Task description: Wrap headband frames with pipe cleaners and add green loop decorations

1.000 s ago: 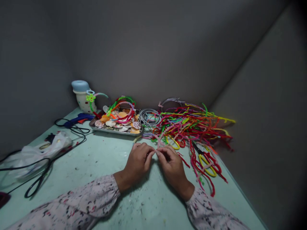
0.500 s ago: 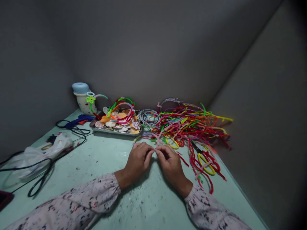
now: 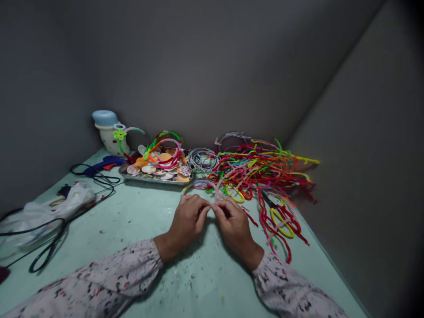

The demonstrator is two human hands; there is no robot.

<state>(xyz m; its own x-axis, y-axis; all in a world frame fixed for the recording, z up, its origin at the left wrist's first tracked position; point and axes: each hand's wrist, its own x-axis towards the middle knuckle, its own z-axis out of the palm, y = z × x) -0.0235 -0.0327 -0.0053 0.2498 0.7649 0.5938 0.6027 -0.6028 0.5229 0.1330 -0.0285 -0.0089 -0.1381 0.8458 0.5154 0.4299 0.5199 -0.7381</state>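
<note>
Head view: between the table's (image 3: 132,225) side edges, the left hand (image 3: 188,218) and right hand (image 3: 233,225) are still pinching, seemingly on a fuzzy pink wire (image 3: 217,192). Little is changing, so the pinching work is seemingly going on.

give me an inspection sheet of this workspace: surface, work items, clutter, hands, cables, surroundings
Surface: pale green table, dark specks scattered around the hands.
Work items: pink pipe cleaner just behind the fingertips; whether they pinch it cannot be told.
Clutter: pipe cleaner heap with scissors at its near side; wire coil; shells in a metal tray; lidded cup; blue tool; plastic bag.
Hands: left hand and right hand close together at the fingertips, each thumb against its forefinger.
Cables: black cable, looped, crossing the bag.
Surroundings: dark grey walls; other people, nothing seen.
</note>
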